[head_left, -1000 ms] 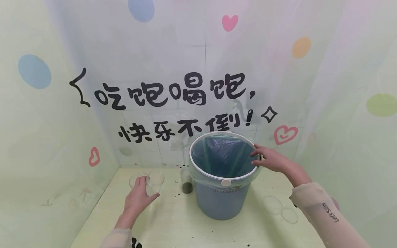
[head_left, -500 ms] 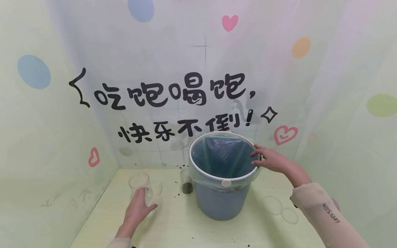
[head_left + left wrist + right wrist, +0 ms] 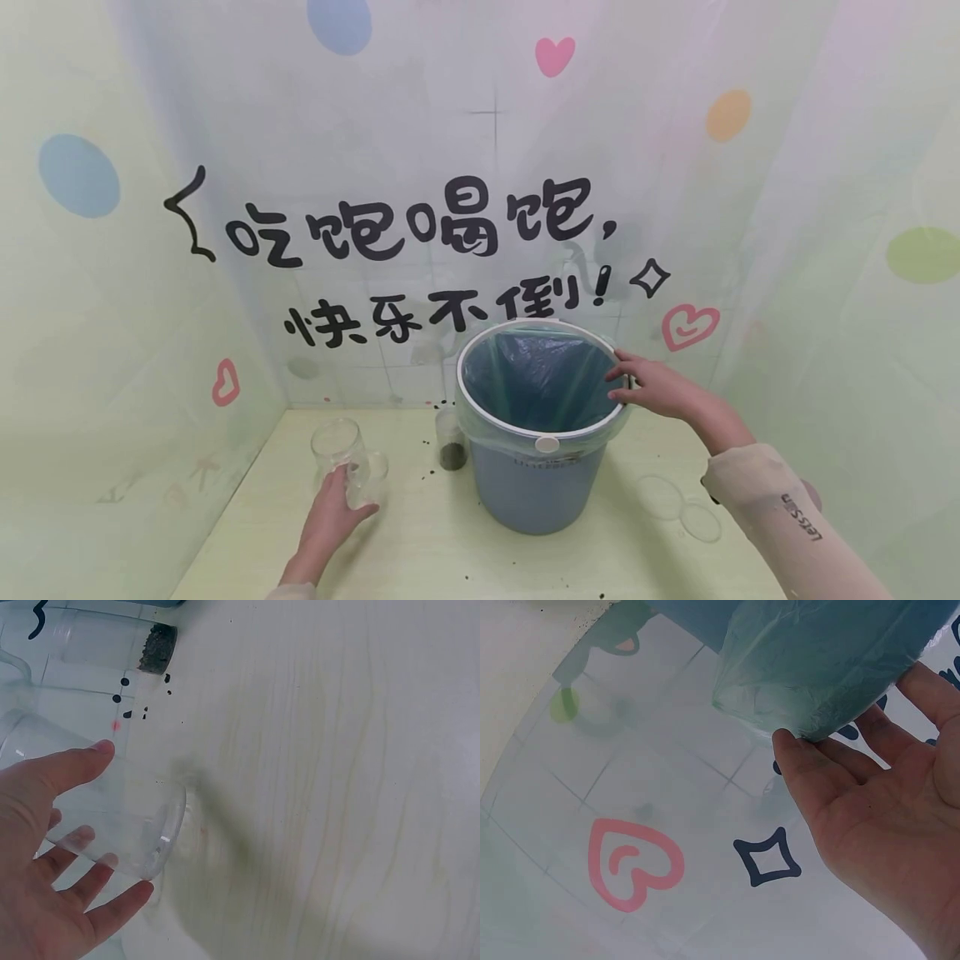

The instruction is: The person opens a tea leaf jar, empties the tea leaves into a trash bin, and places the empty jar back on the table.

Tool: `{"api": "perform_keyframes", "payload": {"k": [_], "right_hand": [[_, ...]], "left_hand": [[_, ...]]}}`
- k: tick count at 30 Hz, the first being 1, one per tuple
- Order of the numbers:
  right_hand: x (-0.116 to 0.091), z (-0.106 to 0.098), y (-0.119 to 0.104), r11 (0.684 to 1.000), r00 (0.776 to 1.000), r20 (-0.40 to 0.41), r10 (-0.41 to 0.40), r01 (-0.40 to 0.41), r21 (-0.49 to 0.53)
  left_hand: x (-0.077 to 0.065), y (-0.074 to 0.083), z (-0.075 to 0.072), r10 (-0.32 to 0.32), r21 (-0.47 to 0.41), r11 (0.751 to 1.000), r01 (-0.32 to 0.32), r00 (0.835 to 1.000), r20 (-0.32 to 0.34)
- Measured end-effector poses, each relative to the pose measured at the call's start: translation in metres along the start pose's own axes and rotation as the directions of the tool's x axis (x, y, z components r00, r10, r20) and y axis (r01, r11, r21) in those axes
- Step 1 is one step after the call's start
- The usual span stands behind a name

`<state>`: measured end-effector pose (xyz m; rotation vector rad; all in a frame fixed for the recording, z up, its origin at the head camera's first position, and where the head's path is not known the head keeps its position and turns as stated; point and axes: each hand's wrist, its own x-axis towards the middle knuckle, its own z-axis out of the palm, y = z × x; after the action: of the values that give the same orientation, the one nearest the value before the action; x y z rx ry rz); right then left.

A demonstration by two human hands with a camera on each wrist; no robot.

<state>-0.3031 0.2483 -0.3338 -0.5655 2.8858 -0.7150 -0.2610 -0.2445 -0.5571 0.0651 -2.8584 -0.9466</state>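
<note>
A clear plastic cup (image 3: pixel 124 799) sits in my left hand (image 3: pixel 330 517), thumb along one side and fingers round the other. Behind and left of it stands a clear glass mug (image 3: pixel 336 437); part of it is hidden by the hand. My right hand (image 3: pixel 660 387) grips the right rim of a blue trash bin (image 3: pixel 536 492), with fingertips over the inner edge. In the right wrist view, fingers of that hand touch the thin greenish bin liner (image 3: pixel 780 690). The liner is folded over the bin's rim, under a white ring.
A clear container with dark grains (image 3: pixel 452 454) stands left of the bin. Dark crumbs lie scattered on the pale wooden table (image 3: pixel 420 558). Two thin clear rings (image 3: pixel 701 521) are at the right. A printed curtain (image 3: pixel 420 125) closes off the back and sides.
My left hand and the clear cup have come down and slightly towards me, which shows more of the mug behind. The right hand has kept its place on the bin.
</note>
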Motion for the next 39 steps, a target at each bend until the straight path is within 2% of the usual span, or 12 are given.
{"api": "perform_keyframes", "payload": {"k": [7,14,22,28,34,39], "right_hand": [[0.001,0.001,0.001,1.0,1.0,0.001,0.005,-0.005,0.001],[0.001,0.002,0.001,1.0,1.0,0.005,0.006,-0.006,0.007],[0.0,0.001,0.0,1.0,1.0,0.003,0.003,-0.003,0.021],[-0.001,0.0,0.0,1.0,1.0,0.007,0.0,0.0,0.03],[0.0,0.001,0.0,1.0,1.0,0.01,0.006,-0.006,0.023],[0.001,0.001,0.001,1.0,1.0,0.008,0.001,-0.002,0.02]], "left_hand": [[-0.002,-0.007,0.006,-0.026,-0.051,0.998,0.026,1.0,-0.003],[-0.004,-0.009,0.008,-0.08,-0.049,0.995,0.081,0.996,0.027],[-0.006,-0.008,0.006,-0.116,-0.103,0.987,0.122,0.991,0.063],[-0.01,-0.008,0.004,-0.163,-0.081,0.982,0.172,0.981,0.102],[-0.019,-0.009,-0.001,-0.185,-0.056,0.979,0.194,0.973,0.137],[-0.023,-0.007,-0.002,-0.232,-0.058,0.968,0.246,0.955,0.185]]}}
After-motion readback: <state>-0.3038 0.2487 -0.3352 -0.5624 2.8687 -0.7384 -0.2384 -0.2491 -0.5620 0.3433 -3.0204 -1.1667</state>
